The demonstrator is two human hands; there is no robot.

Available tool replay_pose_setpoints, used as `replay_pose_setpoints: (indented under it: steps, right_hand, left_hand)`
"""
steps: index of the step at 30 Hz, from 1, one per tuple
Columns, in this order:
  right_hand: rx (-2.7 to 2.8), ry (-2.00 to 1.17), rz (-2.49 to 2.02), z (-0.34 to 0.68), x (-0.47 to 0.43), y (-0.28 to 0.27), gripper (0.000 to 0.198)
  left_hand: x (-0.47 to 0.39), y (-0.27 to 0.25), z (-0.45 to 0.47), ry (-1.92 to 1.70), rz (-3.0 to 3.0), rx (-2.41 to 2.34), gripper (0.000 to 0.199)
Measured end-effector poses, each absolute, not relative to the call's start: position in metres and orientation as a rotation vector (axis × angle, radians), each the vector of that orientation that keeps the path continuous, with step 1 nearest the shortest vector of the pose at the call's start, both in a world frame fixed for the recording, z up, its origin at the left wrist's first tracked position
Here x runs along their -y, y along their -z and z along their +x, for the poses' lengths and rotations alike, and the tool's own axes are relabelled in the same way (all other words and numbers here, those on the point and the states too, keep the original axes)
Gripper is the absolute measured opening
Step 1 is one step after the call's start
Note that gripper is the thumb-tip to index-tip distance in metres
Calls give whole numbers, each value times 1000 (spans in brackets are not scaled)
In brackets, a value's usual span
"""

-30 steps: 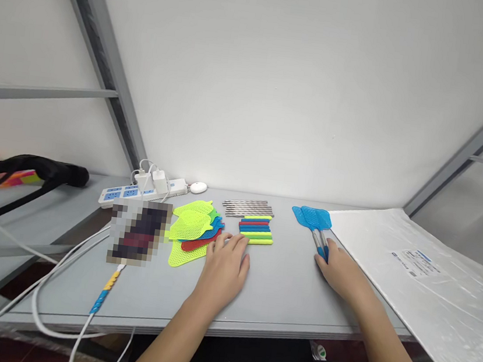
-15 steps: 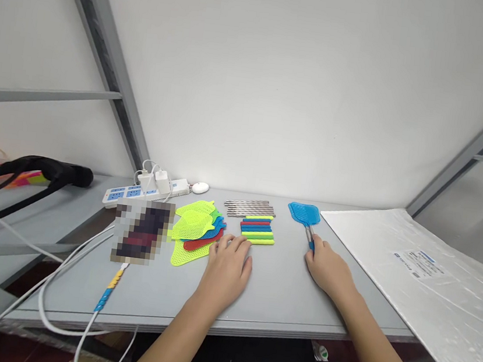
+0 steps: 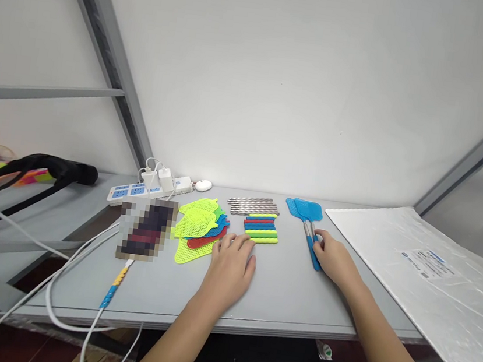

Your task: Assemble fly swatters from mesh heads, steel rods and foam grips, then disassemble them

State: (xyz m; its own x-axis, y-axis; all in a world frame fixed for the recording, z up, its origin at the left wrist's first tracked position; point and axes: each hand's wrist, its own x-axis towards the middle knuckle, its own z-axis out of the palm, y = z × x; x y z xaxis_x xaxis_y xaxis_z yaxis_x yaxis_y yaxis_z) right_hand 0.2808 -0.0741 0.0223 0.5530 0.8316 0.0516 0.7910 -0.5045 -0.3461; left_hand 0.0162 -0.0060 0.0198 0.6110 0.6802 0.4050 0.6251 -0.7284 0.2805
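On the grey desk (image 3: 275, 297) lay two blue swatters (image 3: 309, 211), their handles (image 3: 313, 255) newly uncovered beside the right hand (image 3: 335, 261), so both pieces showed nearly whole. Its narrowly bent fingers met the nearer handle, though whether they pinched it I couldn't tell; the left hand (image 3: 231, 268) rested, fingers loose, by the coloured grips (image 3: 261, 228).

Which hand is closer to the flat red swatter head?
Left. The left hand is just beside the flat red swatter head, near its right end; the right hand is much farther right, by the blue swatters.
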Motion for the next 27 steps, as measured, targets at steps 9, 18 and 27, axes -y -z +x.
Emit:
replay_pose_setpoints:
  steps: [9,18,27]
  right_hand:
    - [1274,-149,-2475,280,74,-20,40]
    - [1393,-300,-2375,285,75,-27,52]
    - [1390,-430,-2325,296,67,-26,44]
  left_hand:
    - [16,-31,31,-780,2784,-1009,26]
    - [8,-41,144,-595,3130,-214,37]
    - [-13,-20,159,-566,3004,-380,57]
